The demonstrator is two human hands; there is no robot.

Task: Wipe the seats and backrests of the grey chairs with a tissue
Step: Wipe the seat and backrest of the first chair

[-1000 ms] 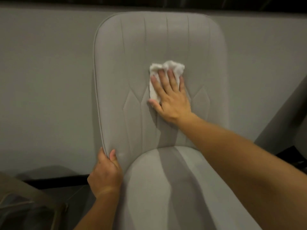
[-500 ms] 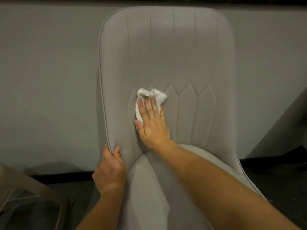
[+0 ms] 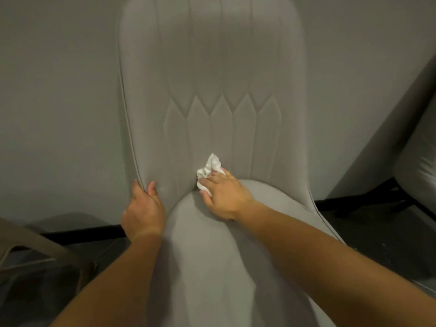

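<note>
A grey upholstered chair fills the view, its stitched backrest (image 3: 212, 79) upright against a grey wall and its seat (image 3: 224, 256) running toward me. My right hand (image 3: 224, 197) holds a crumpled white tissue (image 3: 210, 169) in curled fingers at the crease where backrest meets seat, a little left of centre. My left hand (image 3: 144, 211) grips the lower left edge of the backrest, thumb on the front face and fingers wrapped behind.
Part of a second grey chair (image 3: 417, 166) shows at the right edge. A beige chair frame (image 3: 35, 246) stands at the lower left. A black skirting strip runs along the foot of the grey wall (image 3: 59, 90), above a dark floor.
My right hand has slid the tissue down the backrest from its middle to the crease at the seat, its fingers curling round the tissue. My left hand has kept its grip on the backrest edge.
</note>
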